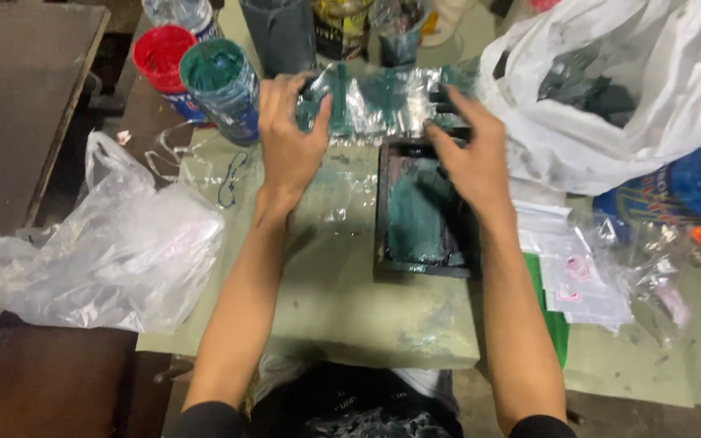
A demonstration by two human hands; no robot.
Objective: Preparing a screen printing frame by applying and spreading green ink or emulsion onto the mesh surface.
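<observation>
A crinkled clear plastic sheet (383, 101) smeared with green ink is stretched between both hands above the table. My left hand (290, 134) grips its left end. At the sheet's right end, my right hand (464, 154) pinches the plastic, just above the top edge of a small dark-framed printing screen (423, 211). That screen lies flat on the pale green table (350, 300) and is coated with green ink.
A green ink tub (222, 85) and a red ink tub (164, 57) stand at the back left, with more containers behind. A clear plastic bag (99, 251) lies left, a large white bag (610, 89) right, small packets (578, 276) below it.
</observation>
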